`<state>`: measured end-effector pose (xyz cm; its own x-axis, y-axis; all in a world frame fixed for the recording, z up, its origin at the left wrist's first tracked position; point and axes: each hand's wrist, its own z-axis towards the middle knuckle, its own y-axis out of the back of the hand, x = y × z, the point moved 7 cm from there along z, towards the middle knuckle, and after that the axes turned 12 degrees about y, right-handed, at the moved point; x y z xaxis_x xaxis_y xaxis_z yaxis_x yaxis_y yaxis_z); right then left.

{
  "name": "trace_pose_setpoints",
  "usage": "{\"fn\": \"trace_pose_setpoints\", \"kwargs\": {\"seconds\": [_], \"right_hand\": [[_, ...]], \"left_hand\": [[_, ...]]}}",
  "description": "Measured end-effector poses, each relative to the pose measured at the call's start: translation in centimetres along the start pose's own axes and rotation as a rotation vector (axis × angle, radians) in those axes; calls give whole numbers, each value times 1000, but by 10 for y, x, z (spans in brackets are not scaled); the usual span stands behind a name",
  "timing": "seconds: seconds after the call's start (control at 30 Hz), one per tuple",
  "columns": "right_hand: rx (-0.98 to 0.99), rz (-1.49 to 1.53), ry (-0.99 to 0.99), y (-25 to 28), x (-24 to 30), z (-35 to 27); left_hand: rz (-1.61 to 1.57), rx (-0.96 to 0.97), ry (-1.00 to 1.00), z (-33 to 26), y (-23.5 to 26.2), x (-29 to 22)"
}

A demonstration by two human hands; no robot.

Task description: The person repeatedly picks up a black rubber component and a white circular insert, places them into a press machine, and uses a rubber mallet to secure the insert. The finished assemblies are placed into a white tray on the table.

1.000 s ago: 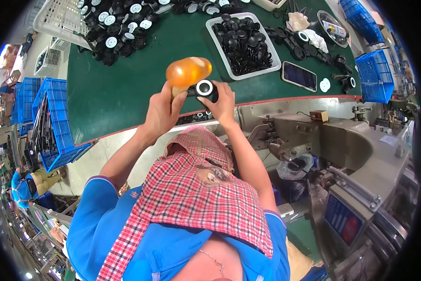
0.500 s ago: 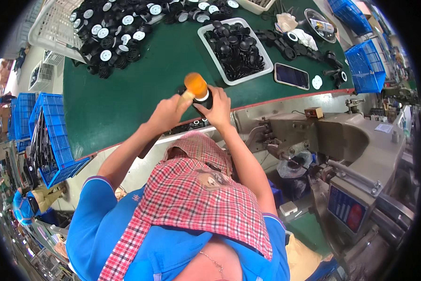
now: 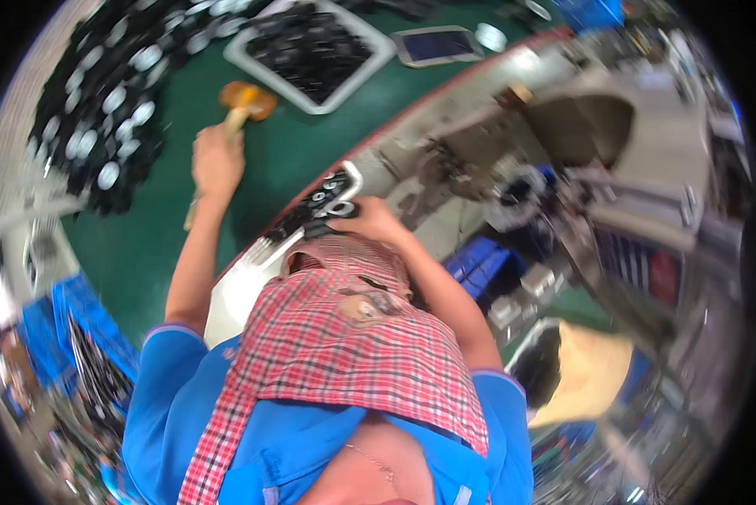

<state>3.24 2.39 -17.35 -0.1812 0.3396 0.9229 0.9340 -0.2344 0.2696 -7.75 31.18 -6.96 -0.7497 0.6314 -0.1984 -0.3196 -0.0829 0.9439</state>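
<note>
My left hand (image 3: 218, 164) is closed round the pale handle of a mallet (image 3: 248, 99) with an orange head, held over the green table (image 3: 184, 227). My right hand (image 3: 371, 220) is low at the table's front edge, over a white tray (image 3: 355, 175) of black parts with white rings. Its fingers are closed on a black part with a white ring (image 3: 342, 209); motion blurs it, and the hand partly hides it. The tray's near part is hidden by my hand and the checked apron.
Black wheels with white discs (image 3: 109, 126) are heaped at the far left. A white bin of small black parts (image 3: 311, 105) and a phone (image 3: 437, 46) lie farther back. A large grey machine (image 3: 639, 160) stands on the right; blue crates (image 3: 79, 316) are at the left.
My hands have parted: the left moved left with the mallet, the right came down to the tray at the table edge. The whole view has turned and is blurred.
</note>
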Motion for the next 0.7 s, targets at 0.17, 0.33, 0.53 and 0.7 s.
{"fn": "trace_pose_setpoints", "kwargs": {"seconds": [0.17,0.33,0.53,0.7], "right_hand": [[-209,534,64,-26,-26,-5],[-489,61,73,76,-62,-138],[-1416,-472,-531,152,-155,-496],[-1295,-916,-1229,115,-214,-683]], "left_hand": [[19,-11,-84,-5,14,-10],[-176,-205,-279,-49,40,-80],[-540,122,-507,-159,49,-220],[-621,378,-679,-238,59,-305]]}}
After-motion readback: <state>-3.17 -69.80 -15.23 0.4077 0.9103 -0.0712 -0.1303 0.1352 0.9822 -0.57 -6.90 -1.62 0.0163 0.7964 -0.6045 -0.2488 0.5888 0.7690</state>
